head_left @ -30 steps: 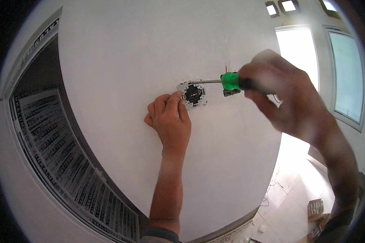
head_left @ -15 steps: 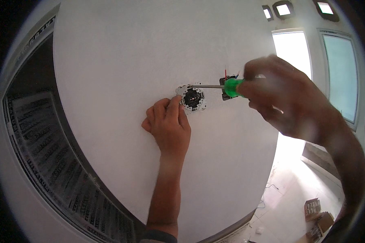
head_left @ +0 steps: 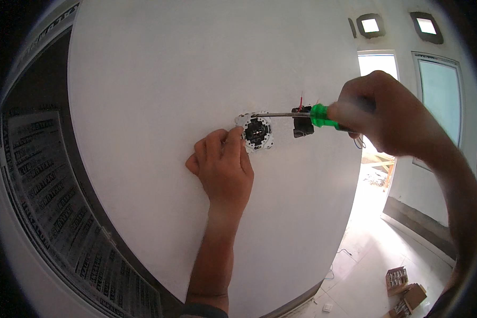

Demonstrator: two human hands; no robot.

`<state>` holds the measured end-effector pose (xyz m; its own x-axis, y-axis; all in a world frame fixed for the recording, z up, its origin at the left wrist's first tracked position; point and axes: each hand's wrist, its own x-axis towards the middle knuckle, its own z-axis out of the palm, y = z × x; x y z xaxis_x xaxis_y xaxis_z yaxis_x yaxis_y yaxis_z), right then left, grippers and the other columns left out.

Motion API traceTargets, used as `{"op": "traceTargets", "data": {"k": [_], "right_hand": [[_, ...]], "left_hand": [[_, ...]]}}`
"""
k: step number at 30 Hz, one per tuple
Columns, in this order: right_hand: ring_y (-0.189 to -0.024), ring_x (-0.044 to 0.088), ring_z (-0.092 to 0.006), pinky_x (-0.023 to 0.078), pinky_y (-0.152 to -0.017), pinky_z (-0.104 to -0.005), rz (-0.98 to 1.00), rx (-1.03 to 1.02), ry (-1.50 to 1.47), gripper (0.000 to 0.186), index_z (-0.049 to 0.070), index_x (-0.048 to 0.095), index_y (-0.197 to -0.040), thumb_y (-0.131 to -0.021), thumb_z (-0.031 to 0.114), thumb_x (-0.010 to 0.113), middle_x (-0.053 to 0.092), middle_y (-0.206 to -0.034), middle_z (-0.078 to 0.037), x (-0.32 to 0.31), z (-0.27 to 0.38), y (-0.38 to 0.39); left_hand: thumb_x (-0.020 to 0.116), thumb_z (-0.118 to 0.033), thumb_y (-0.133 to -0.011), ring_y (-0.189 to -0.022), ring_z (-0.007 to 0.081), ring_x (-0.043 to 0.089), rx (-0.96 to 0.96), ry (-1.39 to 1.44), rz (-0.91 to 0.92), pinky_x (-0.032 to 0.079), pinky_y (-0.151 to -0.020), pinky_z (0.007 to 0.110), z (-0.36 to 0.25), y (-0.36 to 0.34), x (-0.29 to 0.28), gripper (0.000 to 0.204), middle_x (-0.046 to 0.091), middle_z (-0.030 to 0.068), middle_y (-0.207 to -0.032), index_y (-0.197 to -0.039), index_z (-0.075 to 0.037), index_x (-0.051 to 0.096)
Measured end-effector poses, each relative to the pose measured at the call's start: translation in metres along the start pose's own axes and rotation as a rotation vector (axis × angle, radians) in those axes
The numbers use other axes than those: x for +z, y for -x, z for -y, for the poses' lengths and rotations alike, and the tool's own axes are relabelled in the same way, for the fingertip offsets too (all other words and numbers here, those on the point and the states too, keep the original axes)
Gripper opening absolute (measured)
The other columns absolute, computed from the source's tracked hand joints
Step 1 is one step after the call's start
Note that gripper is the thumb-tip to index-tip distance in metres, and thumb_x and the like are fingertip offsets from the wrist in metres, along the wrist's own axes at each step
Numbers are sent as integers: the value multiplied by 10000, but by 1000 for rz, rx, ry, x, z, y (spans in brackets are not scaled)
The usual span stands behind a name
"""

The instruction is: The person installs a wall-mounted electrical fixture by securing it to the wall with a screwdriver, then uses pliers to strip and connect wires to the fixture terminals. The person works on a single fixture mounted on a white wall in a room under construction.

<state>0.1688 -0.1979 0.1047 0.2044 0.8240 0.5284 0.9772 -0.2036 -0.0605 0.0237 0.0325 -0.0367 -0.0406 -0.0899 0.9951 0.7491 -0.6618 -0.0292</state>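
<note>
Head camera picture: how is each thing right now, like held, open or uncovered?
Round fitting, at the wall, inner parts showing
Screwdriver, held, tip at the round fitting's upper rim
Right grip, closed on the screwdriver
Left grip, at the round fitting's left edge
Black fitting, red wire above it
Doorway, open, bright

On the wall (head_left: pixel 159 95), the round fitting (head_left: pixel 257 132) sits to the left of a second fitting (head_left: pixel 303 127). The left hand (head_left: pixel 222 164) is below and left of the round one, fingertips at its left edge. The right hand (head_left: pixel 389 114) is farther right, around the handle of a screwdriver (head_left: pixel 320 115), whose shaft crosses before the second fitting to the round one's upper edge; whether the tip sits in a screw is hard to tell. A doorway (head_left: pixel 376 61) stands beyond the wall's right edge, with cartons (head_left: pixel 405 298) on the floor (head_left: pixel 355 286) at lower right.
</note>
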Motion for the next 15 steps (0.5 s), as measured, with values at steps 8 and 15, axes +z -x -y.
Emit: {"op": "traceTargets", "data": {"k": [8, 15], "right_hand": [[-888, 722, -238, 588, -687, -355, -419, -597, 171, 316, 12, 618, -1073, -835, 37, 824, 673, -1004, -91, 19, -21, 9], [-822, 696, -260, 566, -697, -390, -248, -159, -92, 334, 48, 641, -1109, -832, 37, 828, 666, -1016, -112, 22, -10, 6]], "left_hand": [[714, -202, -967, -1135, 235, 546, 6, 6, 37, 308, -952, 462, 3, 5, -1, 247, 631, 16, -1147, -1210, -165, 743], [726, -184, -956, -1092, 204, 549, 42, -18, 2, 303, -919, 428, 3, 3, 1, 234, 628, -19, -1114, -1188, -156, 746]]}}
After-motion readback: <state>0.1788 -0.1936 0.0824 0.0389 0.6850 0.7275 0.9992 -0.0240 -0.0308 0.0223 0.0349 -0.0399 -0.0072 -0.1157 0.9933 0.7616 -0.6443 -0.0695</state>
